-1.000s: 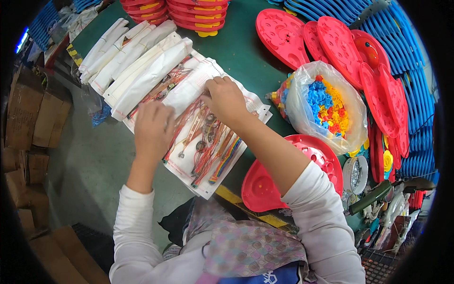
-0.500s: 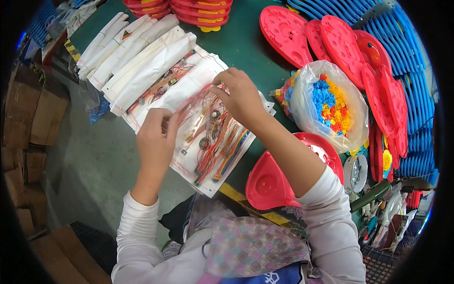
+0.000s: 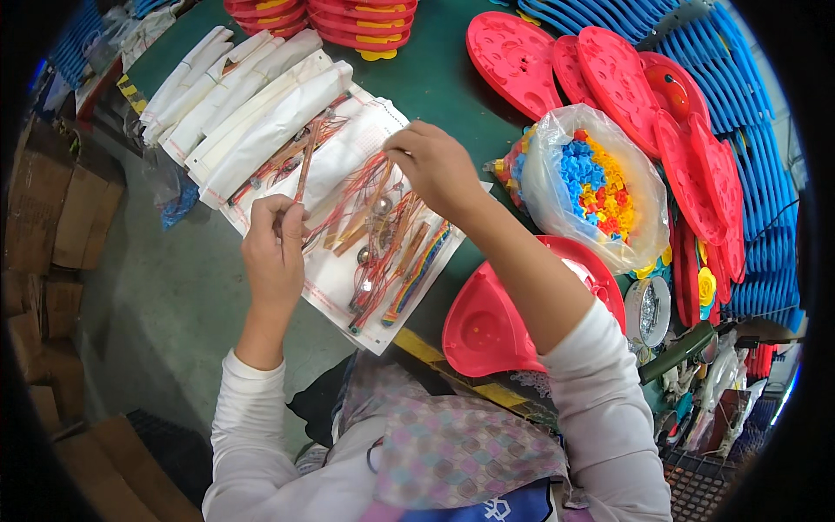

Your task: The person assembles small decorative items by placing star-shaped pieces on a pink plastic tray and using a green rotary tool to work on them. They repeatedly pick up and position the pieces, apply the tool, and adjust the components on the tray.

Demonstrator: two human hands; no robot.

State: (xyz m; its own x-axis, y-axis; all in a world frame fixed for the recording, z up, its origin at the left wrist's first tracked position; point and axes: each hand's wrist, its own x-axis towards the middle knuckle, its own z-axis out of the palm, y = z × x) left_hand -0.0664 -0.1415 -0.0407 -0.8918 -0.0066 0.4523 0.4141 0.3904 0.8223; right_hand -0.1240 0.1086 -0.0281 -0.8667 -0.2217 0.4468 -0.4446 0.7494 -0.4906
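A wire assembly [image 3: 383,209] with red wires, narrow brown strips and round metal discs is spread over white paper sheets [image 3: 335,289]. My left hand [image 3: 274,248] is closed in a pinch at the left side of the wires, its fingertips on red wire. A thin brown strip [image 3: 306,165] stands out just above those fingertips; whether they hold it too I cannot tell. My right hand [image 3: 433,167] pinches red wires at the upper part of the bundle. Nearer to me on the same sheet lies a rainbow ribbon cable [image 3: 417,274].
Rolled white paper bundles [image 3: 235,91] lie at the left. On the right are a clear bag [image 3: 539,165] of small coloured plastic pieces, a red plastic shell [image 3: 491,326], flat red panels [image 3: 609,83] and stacked blue parts [image 3: 761,174]. Red trays [image 3: 361,22] are stacked at the back.
My left hand has turned slightly and moved a little left and down. The wires between my hands have spread apart, and a brown strip now shows above the left fingertips.
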